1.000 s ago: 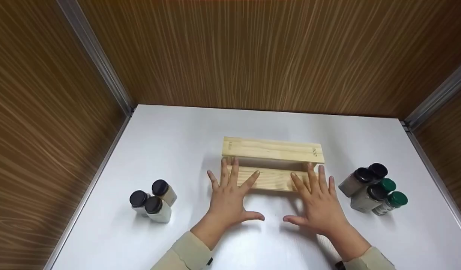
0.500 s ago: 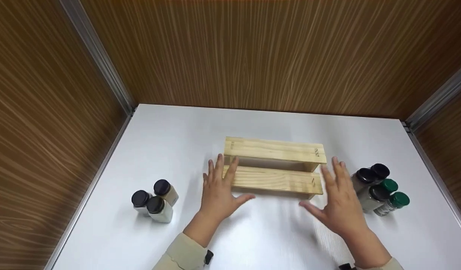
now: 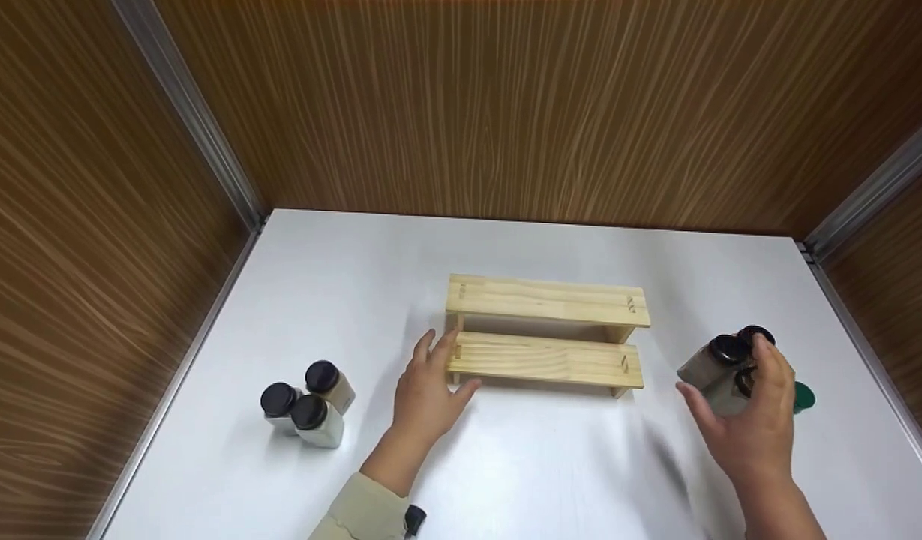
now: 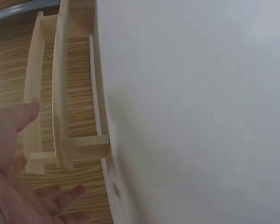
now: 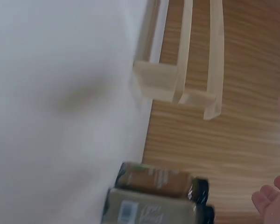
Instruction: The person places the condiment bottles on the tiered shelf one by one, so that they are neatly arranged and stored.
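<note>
A two-step wooden rack [image 3: 547, 358] of pale boards stands mid-table. My left hand [image 3: 424, 394] is at the rack's left end, fingers spread and holding nothing; whether the fingertips touch the wood I cannot tell. Over at the right, my right hand [image 3: 757, 420] hovers by a cluster of spice jars, thumb apart from the fingers and nothing in its grasp. A black-capped spice jar [image 3: 716, 361] shows left of those fingers, and a green-capped jar [image 3: 803, 397] peeks out behind the hand. The hand hides other jars of that cluster. In the right wrist view, a jar with brown contents [image 5: 154, 181] has a dark cap.
Three black-capped jars, one of them a pale-filled jar [image 3: 319, 422], are grouped on the left of the white table [image 3: 551, 465]. Wood-grain panels [image 3: 506, 112] rise at the back and both sides.
Both hands have come away from the rack's front board. The right hand has moved right to the jar cluster; the left has shifted slightly left. Rack and jars have not moved.
</note>
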Available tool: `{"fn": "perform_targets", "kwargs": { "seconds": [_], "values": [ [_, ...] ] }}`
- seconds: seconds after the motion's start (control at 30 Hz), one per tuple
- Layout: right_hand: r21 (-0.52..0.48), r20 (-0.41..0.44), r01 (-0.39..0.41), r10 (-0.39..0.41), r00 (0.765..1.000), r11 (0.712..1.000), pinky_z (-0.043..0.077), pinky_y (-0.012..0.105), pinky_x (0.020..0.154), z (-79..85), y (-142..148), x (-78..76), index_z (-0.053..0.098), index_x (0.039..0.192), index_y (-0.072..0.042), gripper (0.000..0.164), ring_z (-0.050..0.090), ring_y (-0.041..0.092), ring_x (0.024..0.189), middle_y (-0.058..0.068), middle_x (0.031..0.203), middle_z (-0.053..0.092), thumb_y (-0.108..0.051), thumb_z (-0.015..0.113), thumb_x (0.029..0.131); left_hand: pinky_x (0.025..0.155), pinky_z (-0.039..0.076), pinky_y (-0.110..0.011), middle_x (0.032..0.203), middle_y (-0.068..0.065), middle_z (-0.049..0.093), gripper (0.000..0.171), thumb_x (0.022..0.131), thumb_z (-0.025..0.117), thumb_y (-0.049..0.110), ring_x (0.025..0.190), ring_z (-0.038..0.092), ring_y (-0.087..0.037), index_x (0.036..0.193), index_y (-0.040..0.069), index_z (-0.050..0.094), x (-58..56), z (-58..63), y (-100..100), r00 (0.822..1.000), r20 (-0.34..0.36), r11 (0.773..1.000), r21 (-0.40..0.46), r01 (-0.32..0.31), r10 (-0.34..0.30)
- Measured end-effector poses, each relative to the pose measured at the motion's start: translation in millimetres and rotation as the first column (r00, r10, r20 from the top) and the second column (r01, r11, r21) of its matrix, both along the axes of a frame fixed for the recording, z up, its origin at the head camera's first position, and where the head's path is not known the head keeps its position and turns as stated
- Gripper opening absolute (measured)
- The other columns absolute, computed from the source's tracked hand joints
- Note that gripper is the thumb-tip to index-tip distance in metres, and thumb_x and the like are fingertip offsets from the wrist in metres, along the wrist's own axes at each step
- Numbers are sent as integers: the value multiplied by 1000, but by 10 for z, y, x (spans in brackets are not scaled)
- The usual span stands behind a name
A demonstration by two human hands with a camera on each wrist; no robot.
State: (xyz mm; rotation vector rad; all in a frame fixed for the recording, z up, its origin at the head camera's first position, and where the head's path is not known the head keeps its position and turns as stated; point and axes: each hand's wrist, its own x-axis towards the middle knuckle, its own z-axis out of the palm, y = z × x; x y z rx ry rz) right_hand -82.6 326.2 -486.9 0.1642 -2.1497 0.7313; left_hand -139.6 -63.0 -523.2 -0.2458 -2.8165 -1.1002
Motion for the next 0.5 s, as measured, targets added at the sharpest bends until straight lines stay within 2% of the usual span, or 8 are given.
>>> {"fn": "perform_targets", "kwargs": {
  "seconds": [0.07, 0.1, 0.13, 0.2, 0.3, 0.33, 0.43, 0.5],
  "values": [
    [-51, 20, 46, -45, 999, 998, 29, 27, 119, -28, 45, 32, 38, 155, 4, 99, 42, 35, 138, 35, 146, 45, -64, 73, 92, 89, 57, -57, 163, -26, 35, 80, 93, 84, 35, 119, 64, -46, 161, 17, 45, -2, -14, -8, 1000, -1, 1000, 9, 12, -12],
    [-77, 31, 66, -63, 998, 995, 29, 27, 118, -43, 66, 45, 37, 155, 4, 97, 42, 36, 136, 26, 145, 50, -58, 76, 92, 87, 58, -54, 162, -26, 36, 79, 94, 84, 35, 117, 65, -45, 160, 17, 46, -1, -18, -11, 1000, 2, 1000, 12, 16, -16],
    [-108, 46, 91, -86, 995, 990, 30, 25, 117, -57, 80, 57, 37, 155, 5, 93, 43, 33, 134, 25, 143, 50, -47, 81, 91, 85, 59, -52, 162, -26, 36, 78, 94, 83, 34, 115, 66, -43, 160, 16, 46, -2, -22, -14, 1000, 5, 1000, 17, 20, -20],
    [-173, 101, 141, -125, 987, 975, 31, 22, 113, -79, 99, 81, 35, 155, 5, 89, 46, 35, 130, 24, 143, 49, -25, 86, 88, 83, 60, -48, 162, -25, 36, 76, 94, 83, 33, 112, 68, -40, 159, 17, 47, -7, -28, -15, 1000, 21, 999, 31, 15, -15],
    [-247, 190, 212, -168, 967, 946, 31, 18, 110, -105, 114, 109, 31, 157, 4, 94, 49, 37, 129, 23, 147, 46, 0, 86, 81, 82, 60, -47, 161, -24, 38, 74, 95, 83, 33, 111, 69, -39, 159, 19, 48, -14, -34, -8, 999, 53, 998, 58, -5, 1],
    [-265, 222, 241, -184, 957, 934, 32, 17, 109, -111, 113, 117, 30, 158, 3, 96, 49, 37, 129, 31, 149, 41, 3, 87, 80, 83, 60, -48, 160, -23, 40, 74, 95, 83, 32, 111, 69, -39, 159, 20, 48, -17, -38, -5, 998, 59, 998, 70, -9, 5],
    [-300, 296, 308, -219, 930, 903, 34, 23, 113, -122, 128, 132, 29, 159, 1, 95, 48, 42, 131, 27, 154, 39, -2, 87, 83, 89, 58, -51, 156, -21, 47, 73, 94, 83, 30, 118, 66, -39, 159, 18, 50, -22, -52, 2, 998, 65, 994, 107, -16, 9],
    [-309, 341, 348, -239, 909, 885, 35, 32, 116, -125, 141, 138, 29, 160, 0, 95, 47, 43, 133, 25, 156, 38, -5, 87, 85, 94, 57, -51, 152, -17, 52, 73, 94, 84, 28, 124, 63, -38, 158, 18, 51, -21, -55, 6, 998, 68, 992, 127, -18, 9]
  ]
}}
